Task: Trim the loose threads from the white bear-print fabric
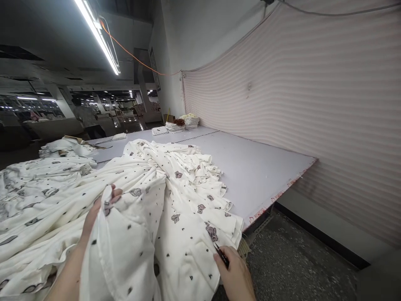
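A big heap of white fabric (pixel 184 192) printed with grey bear motifs and small dark dots covers the near left of the table. My left hand (pixel 97 209) is closed on a hemmed edge of this fabric and lifts it, so the cloth hangs in front of my forearm and hides part of the hand. In my closed right hand (pixel 234 271) is a small black pointed tool, which looks like thread snips (pixel 222 255). Its tip lies close to a bear print near the fabric's right edge.
The pale table (pixel 263 167) reaches away to the right, with red marks along its edge. Folded white cloth stacks (pixel 189 121) stand at the far end. Pink striped sheeting (pixel 297 92) hangs along the wall. A person (pixel 86 117) is in the far left background.
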{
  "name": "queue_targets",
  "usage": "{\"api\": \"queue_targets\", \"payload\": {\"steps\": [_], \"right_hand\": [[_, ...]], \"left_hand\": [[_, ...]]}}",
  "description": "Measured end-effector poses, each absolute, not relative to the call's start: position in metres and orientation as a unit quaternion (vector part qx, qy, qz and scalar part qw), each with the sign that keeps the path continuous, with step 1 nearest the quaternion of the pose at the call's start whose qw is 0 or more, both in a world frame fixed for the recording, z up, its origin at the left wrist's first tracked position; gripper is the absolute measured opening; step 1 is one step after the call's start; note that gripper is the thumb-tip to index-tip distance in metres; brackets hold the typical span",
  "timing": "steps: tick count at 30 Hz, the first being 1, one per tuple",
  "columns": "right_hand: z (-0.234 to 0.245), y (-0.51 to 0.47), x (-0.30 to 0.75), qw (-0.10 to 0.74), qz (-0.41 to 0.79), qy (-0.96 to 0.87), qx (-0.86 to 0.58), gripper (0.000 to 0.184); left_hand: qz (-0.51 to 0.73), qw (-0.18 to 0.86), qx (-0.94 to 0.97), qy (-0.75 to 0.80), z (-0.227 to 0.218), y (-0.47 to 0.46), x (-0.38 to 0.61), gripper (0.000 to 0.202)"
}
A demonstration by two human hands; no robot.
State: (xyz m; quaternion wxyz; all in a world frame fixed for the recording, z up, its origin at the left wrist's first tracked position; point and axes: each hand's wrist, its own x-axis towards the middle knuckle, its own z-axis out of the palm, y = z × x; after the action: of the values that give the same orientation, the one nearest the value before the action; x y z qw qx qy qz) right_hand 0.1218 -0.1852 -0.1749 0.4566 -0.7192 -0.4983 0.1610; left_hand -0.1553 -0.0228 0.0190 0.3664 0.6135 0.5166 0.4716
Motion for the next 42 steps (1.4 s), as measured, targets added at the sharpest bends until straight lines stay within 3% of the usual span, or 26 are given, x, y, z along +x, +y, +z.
{"api": "queue_targets", "payload": {"steps": [3, 6, 9, 12, 16, 19, 20, 22, 25, 26, 30, 34, 38, 42], "right_hand": [[-0.160, -0.182, 0.112, 0.492, 0.136, -0.486, -0.709, 0.023], [-0.145, -0.178, 0.089, 0.576, 0.123, -0.483, -0.648, 0.023], [-0.149, -0.181, 0.069, 0.622, 0.141, -0.513, -0.575, 0.023], [-0.171, -0.190, 0.067, 0.643, 0.172, -0.450, -0.595, 0.025], [-0.191, -0.198, 0.078, 0.601, 0.159, -0.407, -0.670, 0.051], [-0.184, -0.192, 0.084, 0.574, 0.114, -0.450, -0.675, 0.026], [-0.178, -0.189, 0.085, 0.576, 0.109, -0.455, -0.670, 0.020], [-0.166, -0.183, 0.089, 0.579, 0.110, -0.461, -0.663, 0.019], [-0.152, -0.179, 0.095, 0.552, 0.120, -0.478, -0.673, 0.017], [-0.149, -0.179, 0.096, 0.535, 0.128, -0.492, -0.675, 0.014], [-0.141, -0.179, 0.085, 0.537, 0.172, -0.529, -0.634, 0.025], [-0.134, -0.176, 0.060, 0.604, 0.206, -0.516, -0.571, 0.020], [-0.129, -0.175, 0.046, 0.647, 0.244, -0.510, -0.512, 0.011], [-0.131, -0.178, 0.047, 0.647, 0.228, -0.491, -0.537, 0.010]], "left_hand": [[0.398, 0.378, 0.669, 0.500, 0.005, -0.037, -0.129, 0.041], [0.178, 0.390, 0.811, 0.399, -0.024, -0.067, -0.087, 0.044], [0.074, 0.330, 0.891, 0.303, -0.043, -0.088, -0.062, 0.033], [0.124, 0.293, 0.894, 0.317, -0.046, -0.093, -0.065, 0.021], [0.191, 0.278, 0.864, 0.373, -0.040, -0.094, -0.086, 0.013], [0.222, 0.299, 0.838, 0.400, -0.040, -0.098, -0.096, 0.002], [0.237, 0.325, 0.826, 0.396, -0.040, -0.099, -0.099, 0.010], [0.256, 0.408, 0.790, 0.379, -0.041, -0.099, -0.106, 0.021], [0.230, 0.496, 0.751, 0.369, -0.041, -0.094, -0.121, 0.012], [0.219, 0.499, 0.751, 0.372, -0.040, -0.091, -0.127, 0.018], [0.176, 0.426, 0.775, 0.432, -0.035, -0.088, -0.138, 0.036], [0.073, 0.330, 0.841, 0.423, -0.031, -0.100, -0.117, 0.052], [0.151, 0.290, 0.880, 0.344, -0.043, -0.112, -0.095, 0.016], [0.297, 0.274, 0.855, 0.325, -0.063, -0.116, -0.100, 0.017]]}}
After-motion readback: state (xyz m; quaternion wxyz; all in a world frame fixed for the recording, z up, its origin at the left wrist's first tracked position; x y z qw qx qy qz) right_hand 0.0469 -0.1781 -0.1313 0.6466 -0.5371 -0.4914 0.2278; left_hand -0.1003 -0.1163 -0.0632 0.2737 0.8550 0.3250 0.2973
